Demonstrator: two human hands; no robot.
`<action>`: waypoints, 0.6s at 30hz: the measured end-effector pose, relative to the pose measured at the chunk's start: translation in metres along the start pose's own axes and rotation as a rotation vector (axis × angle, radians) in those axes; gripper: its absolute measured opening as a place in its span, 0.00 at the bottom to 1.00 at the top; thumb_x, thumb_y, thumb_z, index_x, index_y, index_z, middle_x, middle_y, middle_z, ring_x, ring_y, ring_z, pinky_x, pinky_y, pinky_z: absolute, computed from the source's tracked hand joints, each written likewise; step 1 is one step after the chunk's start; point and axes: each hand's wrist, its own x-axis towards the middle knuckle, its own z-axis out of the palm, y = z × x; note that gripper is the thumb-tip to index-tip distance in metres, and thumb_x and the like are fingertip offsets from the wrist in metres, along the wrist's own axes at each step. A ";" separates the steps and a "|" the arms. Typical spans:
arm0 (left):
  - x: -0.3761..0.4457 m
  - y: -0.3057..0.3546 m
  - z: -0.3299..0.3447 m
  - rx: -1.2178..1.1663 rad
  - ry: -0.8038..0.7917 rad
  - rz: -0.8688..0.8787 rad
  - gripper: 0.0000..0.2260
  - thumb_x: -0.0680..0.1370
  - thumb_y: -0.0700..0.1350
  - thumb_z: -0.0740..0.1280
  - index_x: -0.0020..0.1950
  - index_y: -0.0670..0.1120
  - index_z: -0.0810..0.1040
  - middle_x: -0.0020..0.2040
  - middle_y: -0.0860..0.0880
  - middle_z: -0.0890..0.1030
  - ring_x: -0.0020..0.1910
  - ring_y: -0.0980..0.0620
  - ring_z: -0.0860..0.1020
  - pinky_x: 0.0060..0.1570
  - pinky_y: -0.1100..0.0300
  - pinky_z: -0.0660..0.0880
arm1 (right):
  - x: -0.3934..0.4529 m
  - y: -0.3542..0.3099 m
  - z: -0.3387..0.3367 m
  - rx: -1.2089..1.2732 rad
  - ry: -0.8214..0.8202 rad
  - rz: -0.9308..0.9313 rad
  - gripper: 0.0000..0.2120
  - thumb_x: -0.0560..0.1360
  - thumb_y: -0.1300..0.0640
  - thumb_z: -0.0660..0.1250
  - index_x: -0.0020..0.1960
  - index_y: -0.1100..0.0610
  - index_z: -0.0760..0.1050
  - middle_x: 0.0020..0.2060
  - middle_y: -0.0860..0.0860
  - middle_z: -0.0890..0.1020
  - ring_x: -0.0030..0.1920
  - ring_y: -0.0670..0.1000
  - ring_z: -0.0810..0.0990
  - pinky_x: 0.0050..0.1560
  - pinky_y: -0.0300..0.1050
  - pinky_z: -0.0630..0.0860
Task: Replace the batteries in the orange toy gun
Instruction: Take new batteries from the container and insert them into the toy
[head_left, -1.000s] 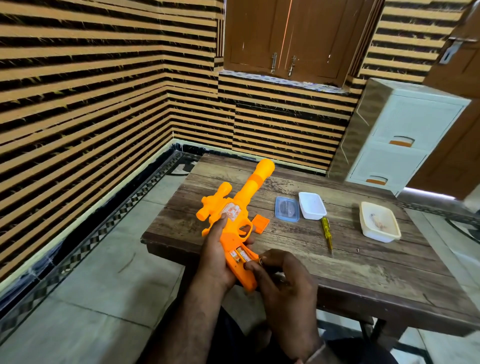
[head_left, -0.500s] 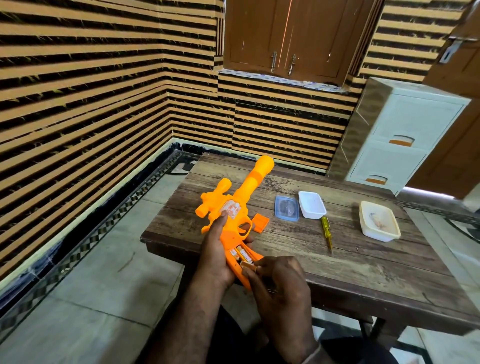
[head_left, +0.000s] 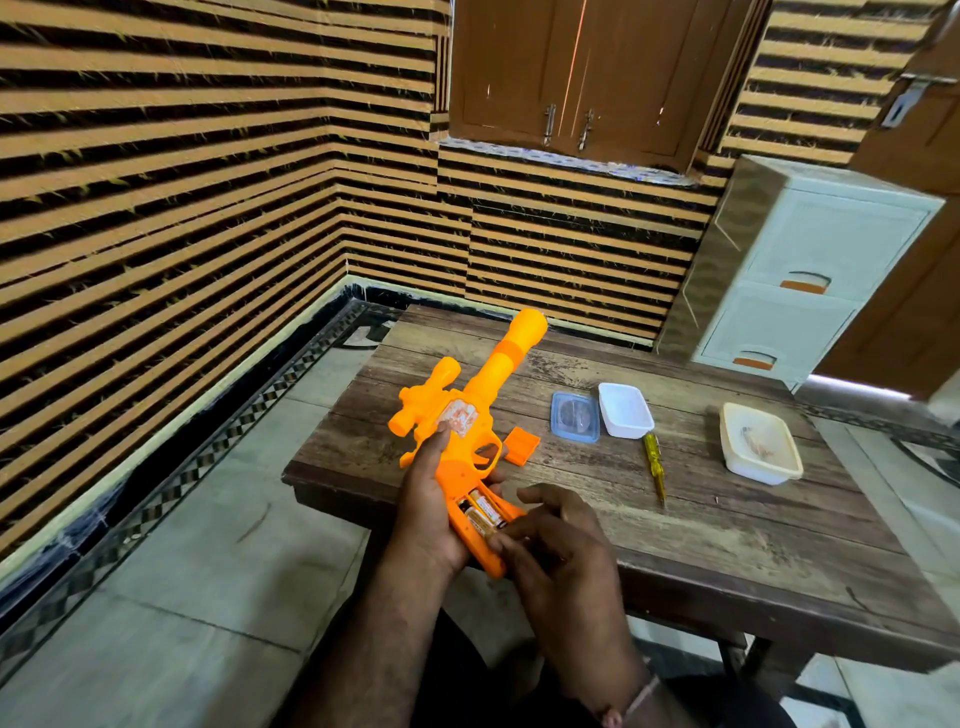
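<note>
The orange toy gun (head_left: 470, 410) lies tilted over the near left corner of the wooden table (head_left: 675, 525), barrel pointing away. My left hand (head_left: 431, 499) grips its handle from the left, forefinger stretched along the body. The handle's battery compartment is uncovered, and two batteries (head_left: 480, 512) lie side by side inside. My right hand (head_left: 556, 545) has its fingertips at the lower end of the batteries; whether it pinches anything is unclear. The orange battery cover (head_left: 521, 445) rests on the table beside the trigger.
A blue-rimmed clear lid (head_left: 574, 424), a small white tub (head_left: 624, 410) and a yellow screwdriver (head_left: 653, 465) lie mid-table. A cream tub (head_left: 759, 443) sits at the right. A white drawer unit (head_left: 810, 270) stands behind. Tiled floor lies to the left.
My right hand shifted from the handle's butt up onto the compartment's lower end. Two batteries now show in the compartment. The gun stayed tilted in my left hand.
</note>
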 end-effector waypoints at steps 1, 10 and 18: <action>0.000 0.000 0.000 -0.003 -0.001 0.000 0.30 0.76 0.63 0.62 0.58 0.36 0.78 0.36 0.40 0.78 0.29 0.47 0.77 0.32 0.59 0.75 | 0.001 0.000 0.000 0.034 -0.006 0.042 0.03 0.67 0.52 0.75 0.38 0.48 0.81 0.52 0.38 0.77 0.55 0.44 0.77 0.50 0.39 0.76; -0.001 -0.001 0.001 0.051 0.022 0.030 0.29 0.74 0.64 0.63 0.53 0.37 0.79 0.35 0.41 0.78 0.30 0.47 0.76 0.31 0.58 0.73 | 0.009 -0.007 -0.002 0.466 -0.081 0.510 0.17 0.64 0.69 0.78 0.45 0.60 0.74 0.38 0.52 0.85 0.39 0.50 0.84 0.38 0.46 0.79; -0.007 -0.004 0.008 0.058 -0.027 0.018 0.26 0.77 0.61 0.61 0.46 0.38 0.82 0.34 0.39 0.78 0.30 0.43 0.79 0.34 0.54 0.76 | 0.018 -0.011 0.001 0.484 -0.146 0.725 0.18 0.66 0.75 0.73 0.45 0.56 0.71 0.42 0.64 0.82 0.36 0.56 0.79 0.39 0.53 0.78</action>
